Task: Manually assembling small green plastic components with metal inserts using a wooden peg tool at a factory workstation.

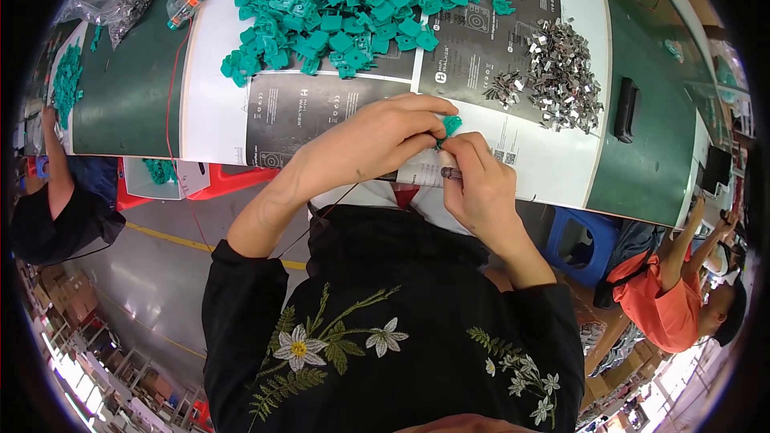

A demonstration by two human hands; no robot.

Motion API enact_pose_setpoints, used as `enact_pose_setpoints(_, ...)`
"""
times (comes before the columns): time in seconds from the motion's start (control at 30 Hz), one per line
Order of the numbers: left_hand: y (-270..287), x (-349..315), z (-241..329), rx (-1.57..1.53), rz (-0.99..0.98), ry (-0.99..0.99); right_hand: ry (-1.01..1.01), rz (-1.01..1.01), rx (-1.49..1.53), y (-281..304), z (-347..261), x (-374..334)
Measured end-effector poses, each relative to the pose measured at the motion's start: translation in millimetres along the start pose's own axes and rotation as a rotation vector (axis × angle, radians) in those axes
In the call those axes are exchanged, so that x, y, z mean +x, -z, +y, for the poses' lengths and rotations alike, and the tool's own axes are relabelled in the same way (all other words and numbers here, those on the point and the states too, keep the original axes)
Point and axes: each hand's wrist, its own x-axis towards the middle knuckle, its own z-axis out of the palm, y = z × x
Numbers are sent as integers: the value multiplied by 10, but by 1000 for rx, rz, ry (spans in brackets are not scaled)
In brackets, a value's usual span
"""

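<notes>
Green piece (452, 124) sits between the two hands, over the near part of the surface (128, 104), the part in view poking out past the fingertips toward the far side; the fingers cover so much that its long axis cannot be told.

From the left, a clear, crinkled plastic bag (132, 0) holds small shiny metal bits, and a clear bottle (186, 2) with an orange top lies near it. A thin red cord (172, 104) curves down across the surface's edge. Next comes a broad heap (329, 12) of glossy green plastic parts, squarish and flat-faced, piled loosely on black-and-white printed sheets (337, 104).

The left hand (385, 132) comes in from the left with its index finger stretched over the piece and its thumb below, the two nearly closed in a pinch on it. The right hand (488, 188) has its fingers curled together, tips against the piece's near side; its exact grip is hidden. Farther right lie a pile (565, 76) of small silvery metal bits and an elongated black object (626, 110).
</notes>
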Motion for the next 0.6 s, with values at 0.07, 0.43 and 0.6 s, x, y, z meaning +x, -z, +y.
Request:
enact_pose_setpoints(0.07, 17, 15, 7, -30, -37, 35, -3, -10, -15, 0, -3, -13)
enact_pose_setpoints(0.43, -358, -188, 186, -149, 261, 225, -155, -23, -4, 225, 38, 10)
enact_pose_setpoints(0.6, -568, -216, 277, -120, 395, 206, 507, 116, 240, 174, -67, -175)
